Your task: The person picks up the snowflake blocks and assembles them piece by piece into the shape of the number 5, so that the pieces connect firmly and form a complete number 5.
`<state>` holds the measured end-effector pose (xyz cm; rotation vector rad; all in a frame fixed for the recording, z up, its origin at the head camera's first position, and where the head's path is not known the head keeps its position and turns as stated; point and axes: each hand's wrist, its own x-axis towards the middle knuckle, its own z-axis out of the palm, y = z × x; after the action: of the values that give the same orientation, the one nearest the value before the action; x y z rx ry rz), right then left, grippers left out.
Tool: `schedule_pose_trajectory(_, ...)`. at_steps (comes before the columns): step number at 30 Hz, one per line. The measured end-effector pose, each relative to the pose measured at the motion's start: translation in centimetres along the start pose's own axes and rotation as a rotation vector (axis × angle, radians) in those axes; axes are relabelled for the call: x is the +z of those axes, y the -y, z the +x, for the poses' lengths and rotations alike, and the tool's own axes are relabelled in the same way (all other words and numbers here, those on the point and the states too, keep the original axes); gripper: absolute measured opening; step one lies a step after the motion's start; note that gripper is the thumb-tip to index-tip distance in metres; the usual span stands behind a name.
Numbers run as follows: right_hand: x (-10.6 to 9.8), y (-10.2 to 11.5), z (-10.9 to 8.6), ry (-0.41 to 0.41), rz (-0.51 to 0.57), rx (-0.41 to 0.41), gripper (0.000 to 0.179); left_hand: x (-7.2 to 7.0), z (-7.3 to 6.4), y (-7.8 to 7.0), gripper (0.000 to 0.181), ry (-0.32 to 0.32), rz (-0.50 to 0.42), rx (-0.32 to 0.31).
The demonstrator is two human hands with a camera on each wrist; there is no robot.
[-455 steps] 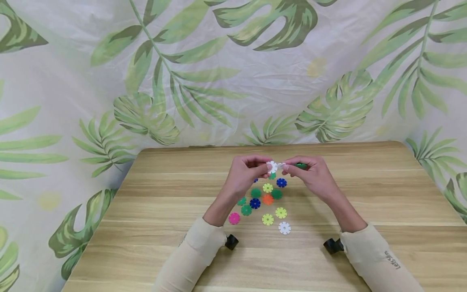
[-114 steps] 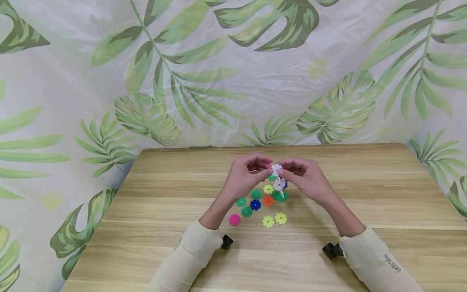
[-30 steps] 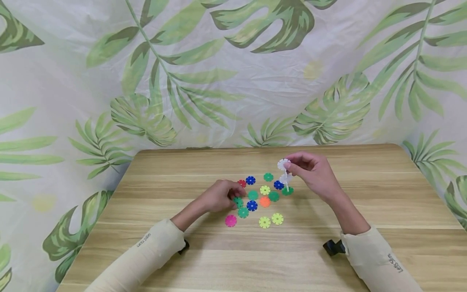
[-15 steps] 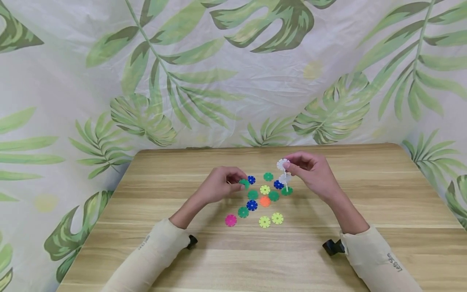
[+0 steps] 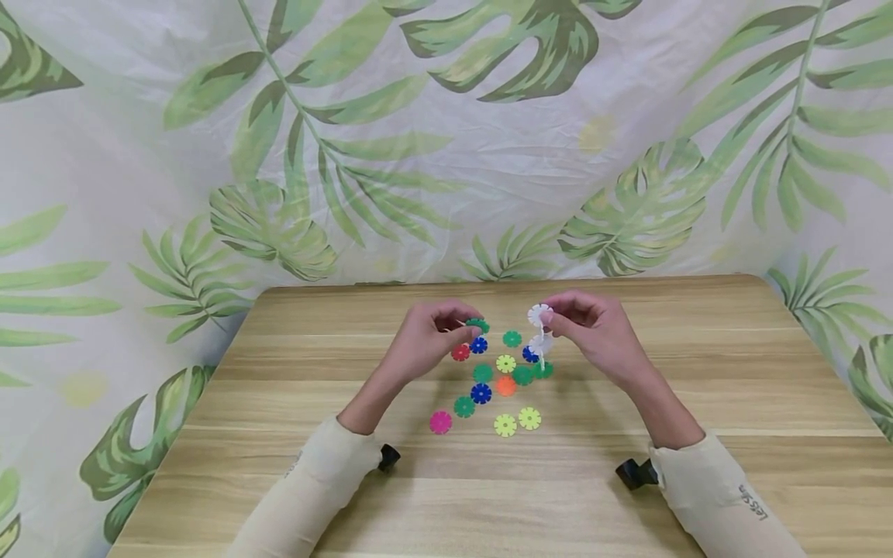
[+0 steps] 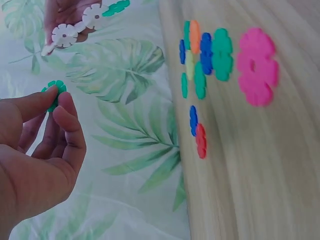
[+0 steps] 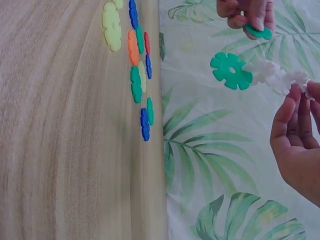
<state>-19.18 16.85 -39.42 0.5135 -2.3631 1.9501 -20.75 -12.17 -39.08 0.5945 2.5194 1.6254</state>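
In the head view my left hand (image 5: 434, 339) pinches a green notched disc (image 5: 477, 325) between thumb and fingertips, raised above the table. Opposite it, my right hand (image 5: 598, 339) pinches the upper white disc (image 5: 539, 314) of a joined chain. Below that, more white discs (image 5: 540, 344) hang in the chain, which ends in a green disc (image 7: 231, 71), plain in the right wrist view. A gap separates the left hand's green disc (image 6: 55, 96) from the chain. Thumb and fingertips cover part of each held disc.
Loose notched discs lie flat on the wooden table (image 5: 446, 496) below the hands: red (image 5: 460, 353), orange (image 5: 505, 386), pink (image 5: 441, 422), plus several blue, green and yellow ones. A leaf-patterned cloth (image 5: 391, 194) hangs behind the table.
My left hand has taken a green disc from the left of the group and lifted it toward the right hand. Since the oldest frame, the front white disc has left the table.
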Motion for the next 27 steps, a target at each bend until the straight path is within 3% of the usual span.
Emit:
schedule_pose_trajectory(6, 0.1, -0.2, 0.0, 0.006, 0.000, 0.003, 0.021, 0.7, 0.4, -0.6, 0.013, -0.041, -0.084, 0.008)
schedule_pose_trajectory(18, 0.6, -0.2, 0.0, 0.021, -0.003, 0.013, 0.021, 2.2, 0.8, -1.4, 0.017, -0.040, -0.215, 0.084)
schedule_pose_trajectory(27, 1.0, -0.4, 0.0, 0.033, 0.003, -0.016, 0.021, 2.9, 0.7, -1.3, 0.018, -0.029, -0.204, 0.123)
